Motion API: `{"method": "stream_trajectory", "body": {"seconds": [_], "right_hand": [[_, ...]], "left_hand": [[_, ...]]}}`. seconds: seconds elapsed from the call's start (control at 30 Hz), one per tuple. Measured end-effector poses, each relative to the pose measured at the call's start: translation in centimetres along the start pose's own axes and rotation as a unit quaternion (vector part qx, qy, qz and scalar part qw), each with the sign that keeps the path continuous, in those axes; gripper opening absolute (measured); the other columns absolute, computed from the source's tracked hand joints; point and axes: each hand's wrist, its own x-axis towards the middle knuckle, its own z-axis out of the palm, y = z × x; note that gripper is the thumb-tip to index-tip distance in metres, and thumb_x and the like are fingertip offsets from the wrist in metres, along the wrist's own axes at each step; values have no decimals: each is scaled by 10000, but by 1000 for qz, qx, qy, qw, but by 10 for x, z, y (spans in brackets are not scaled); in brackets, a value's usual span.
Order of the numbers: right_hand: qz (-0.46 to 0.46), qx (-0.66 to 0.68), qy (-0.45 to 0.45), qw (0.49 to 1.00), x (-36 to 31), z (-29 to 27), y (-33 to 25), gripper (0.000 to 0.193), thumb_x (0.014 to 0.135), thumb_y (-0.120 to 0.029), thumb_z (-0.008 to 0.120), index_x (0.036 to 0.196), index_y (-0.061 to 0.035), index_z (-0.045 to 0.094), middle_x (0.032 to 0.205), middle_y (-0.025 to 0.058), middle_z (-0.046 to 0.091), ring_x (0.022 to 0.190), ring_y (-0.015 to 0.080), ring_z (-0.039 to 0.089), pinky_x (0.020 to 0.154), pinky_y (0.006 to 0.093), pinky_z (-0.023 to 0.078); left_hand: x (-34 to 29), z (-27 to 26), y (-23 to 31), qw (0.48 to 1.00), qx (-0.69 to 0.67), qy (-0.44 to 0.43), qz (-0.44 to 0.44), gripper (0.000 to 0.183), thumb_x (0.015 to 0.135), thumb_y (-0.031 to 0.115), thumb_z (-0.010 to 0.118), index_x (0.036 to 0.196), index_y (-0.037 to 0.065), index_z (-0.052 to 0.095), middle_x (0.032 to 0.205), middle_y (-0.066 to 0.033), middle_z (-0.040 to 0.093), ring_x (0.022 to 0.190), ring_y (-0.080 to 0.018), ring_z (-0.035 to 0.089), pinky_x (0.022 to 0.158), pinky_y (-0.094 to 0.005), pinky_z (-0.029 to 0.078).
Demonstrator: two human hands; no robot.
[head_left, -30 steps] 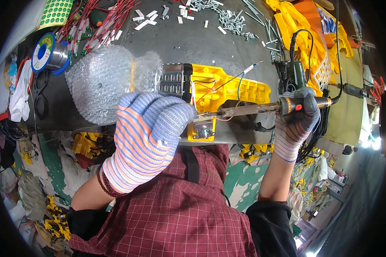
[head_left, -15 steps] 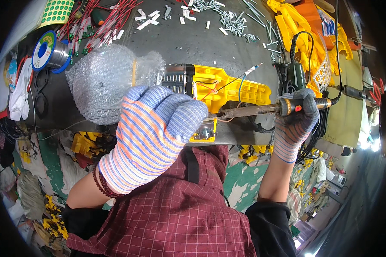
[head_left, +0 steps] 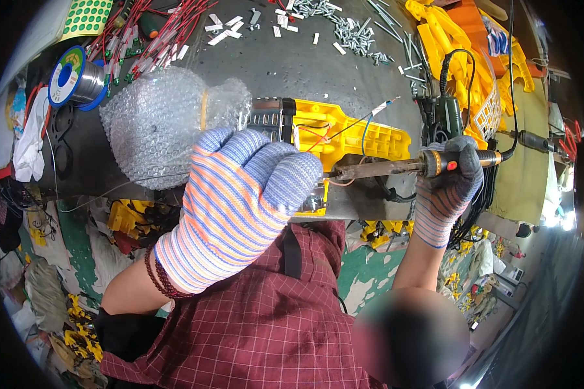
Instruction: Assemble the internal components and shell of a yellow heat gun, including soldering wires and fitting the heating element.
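Note:
My left hand [head_left: 250, 175], in a striped knit glove, is closed with its fingers pinched together. A thin solder wire [head_left: 120, 183] runs into it from the left; the fingertips' hold on it is hidden. My right hand [head_left: 451, 175], also gloved, is wrapped round the handle of a soldering iron [head_left: 383, 170], whose tip points left and meets my left fingertips. Behind my hands lies an open yellow plastic housing [head_left: 344, 126] with thin red, black and blue wires. A perforated metal part [head_left: 272, 120] joins it on the left, its far end inside bubble wrap [head_left: 156, 123].
A blue-rimmed solder spool [head_left: 65, 76] stands at the left, near red-wired parts [head_left: 126, 48]. Screws [head_left: 357, 39] and white strips [head_left: 224, 29] lie at the back. Yellow housings [head_left: 441, 39] pile up at the back right. A blurred round patch [head_left: 412, 340] covers my right sleeve.
My left hand has shifted slightly right, closer along the iron's tip, drawing the solder wire with it. My right hand and the iron have hardly moved. The blurred patch has appeared lower right.

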Motion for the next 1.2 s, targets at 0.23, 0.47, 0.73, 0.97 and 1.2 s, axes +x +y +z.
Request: {"method": "stream_trajectory", "body": {"seconds": [0.23,0.47,0.73,0.97,1.2], "right_hand": [[-9,11,-17,1000,4,-5,1,137,933,-197,621,939,-71,566,822,45,599,697,200,620,690,369,545],[0,-2,-22,1000,0,-3,3,188,882,-211,678,950,-73,571,805,42,581,697,198,617,667,343,544],[-12,-15,3,1000,0,-7,5,224,863,-232,699,955,-73,571,810,61,608,697,207,626,613,317,554],[-5,-35,8,999,-2,-4,0,211,874,-249,687,956,-89,576,808,42,601,709,190,624,653,319,552],[-3,-49,22,999,-3,-2,-1,177,887,-227,672,951,-91,578,806,29,584,721,185,613,698,341,544]], "left_hand": [[-16,-27,8,990,-66,-34,-123,328,752,150,729,1055,82,624,1063,-174,639,968,-367,606,852,-459,462],[15,-86,-26,951,-227,-191,-83,283,779,184,730,1013,40,663,934,-104,655,912,-279,625,849,-393,481],[124,20,-28,958,-170,-201,-115,392,872,370,658,1103,53,674,1010,-151,702,934,-293,678,826,-352,521],[140,33,-32,884,-353,-296,-77,247,839,194,720,1012,19,689,929,-75,717,863,-124,647,809,-284,503],[119,-2,-43,798,-511,-318,-34,167,865,74,708,1001,0,644,887,-30,666,861,-94,613,789,-250,494]]}}
